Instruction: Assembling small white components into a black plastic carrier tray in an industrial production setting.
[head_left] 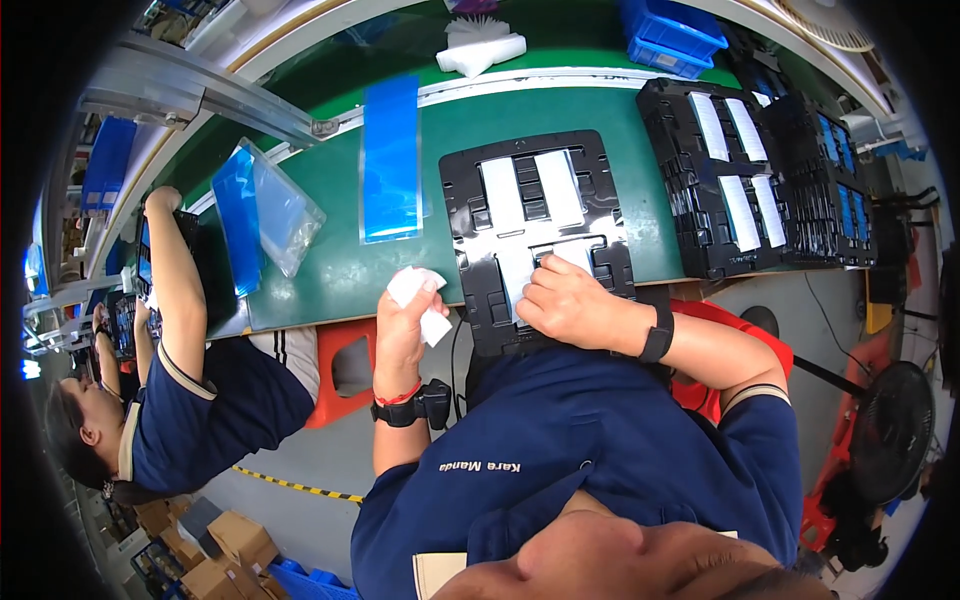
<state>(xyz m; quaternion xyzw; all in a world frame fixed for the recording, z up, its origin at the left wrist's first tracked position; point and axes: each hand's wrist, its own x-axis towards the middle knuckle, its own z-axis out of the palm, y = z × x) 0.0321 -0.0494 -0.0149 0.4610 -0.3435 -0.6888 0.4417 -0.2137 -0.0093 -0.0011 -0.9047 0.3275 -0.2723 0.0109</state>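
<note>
A black plastic tray [467, 215] lies in front of me, overhanging the table's near edge. White rectangular strips [502, 195] fill its two far recesses, and more white pieces [515, 275] lie in the near ones. My right hand [565, 303] is over the near recesses, fingers curled and pressed together at the near-left white piece; whatever they pinch is hidden. Left of the tray, my left hand [402, 325] is closed on a crumpled white sheet [412, 287], cloth or paper, that sticks out on both sides of the fingers.
Stacked black trays [715, 180] with white strips stand to the right, beside others with blue pieces [845, 185]. Blue film sheets [390, 160] and a clear bag [285, 215] lie left on the green table. Blue bins [675, 40] sit at the back. A co-worker [190, 420] works at the left.
</note>
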